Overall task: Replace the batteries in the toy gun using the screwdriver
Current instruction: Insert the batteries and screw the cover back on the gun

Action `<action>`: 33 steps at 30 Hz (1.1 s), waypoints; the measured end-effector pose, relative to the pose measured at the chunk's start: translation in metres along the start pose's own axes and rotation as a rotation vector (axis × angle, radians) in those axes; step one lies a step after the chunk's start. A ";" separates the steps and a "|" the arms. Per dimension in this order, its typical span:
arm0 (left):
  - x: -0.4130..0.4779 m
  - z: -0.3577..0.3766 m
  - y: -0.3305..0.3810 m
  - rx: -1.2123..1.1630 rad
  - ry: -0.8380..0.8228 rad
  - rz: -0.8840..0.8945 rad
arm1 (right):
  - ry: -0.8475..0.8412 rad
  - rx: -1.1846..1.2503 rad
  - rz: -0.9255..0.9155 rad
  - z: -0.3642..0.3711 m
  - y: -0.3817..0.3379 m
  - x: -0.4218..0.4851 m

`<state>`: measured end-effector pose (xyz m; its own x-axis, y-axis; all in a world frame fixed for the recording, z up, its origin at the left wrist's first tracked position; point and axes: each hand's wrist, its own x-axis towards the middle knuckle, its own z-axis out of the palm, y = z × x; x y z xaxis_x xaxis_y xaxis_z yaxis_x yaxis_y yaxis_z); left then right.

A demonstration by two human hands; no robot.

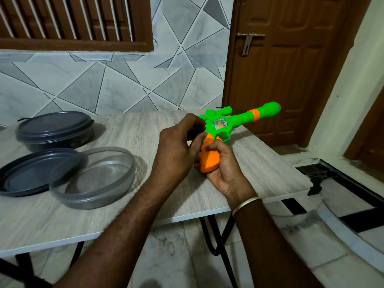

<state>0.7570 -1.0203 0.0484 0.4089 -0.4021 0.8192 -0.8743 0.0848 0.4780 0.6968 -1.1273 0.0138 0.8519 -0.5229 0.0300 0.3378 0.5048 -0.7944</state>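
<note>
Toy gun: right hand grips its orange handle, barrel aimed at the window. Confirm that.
Not quite. The head view shows the right hand gripping the toy gun by its orange handle, but the barrel is aimed toward the brown door, not the window.

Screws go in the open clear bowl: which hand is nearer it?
Left. The left hand, holding the screwdriver at the grip of the toy gun, is just right of the clear bowl; the right hand is farther right, clasping that grip from below.
</note>
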 end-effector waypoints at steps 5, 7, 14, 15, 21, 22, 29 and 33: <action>0.003 0.001 0.000 0.021 0.017 -0.006 | 0.009 -0.008 0.012 0.001 0.001 0.002; 0.003 0.001 -0.002 0.037 0.031 -0.007 | 0.018 -0.017 0.023 0.000 0.002 0.002; 0.002 -0.002 -0.001 -0.004 -0.066 -0.016 | 0.019 -0.014 -0.001 0.001 -0.002 -0.001; 0.001 -0.001 -0.001 -0.023 -0.065 -0.020 | 0.015 -0.012 -0.005 0.002 -0.002 -0.001; -0.001 0.001 -0.007 0.027 -0.020 -0.014 | 0.008 -0.005 0.016 0.000 0.001 0.002; -0.001 0.001 -0.008 0.051 -0.017 -0.007 | 0.012 -0.010 0.018 0.000 0.001 0.002; -0.001 0.000 -0.006 -0.090 -0.047 -0.090 | 0.002 -0.007 0.011 -0.001 0.001 0.003; -0.003 0.001 -0.008 -0.119 0.001 -0.120 | -0.003 -0.028 0.001 -0.002 0.003 0.003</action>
<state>0.7626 -1.0209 0.0420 0.5087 -0.4154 0.7541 -0.7818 0.1440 0.6067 0.6995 -1.1292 0.0105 0.8534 -0.5203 0.0306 0.3255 0.4860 -0.8111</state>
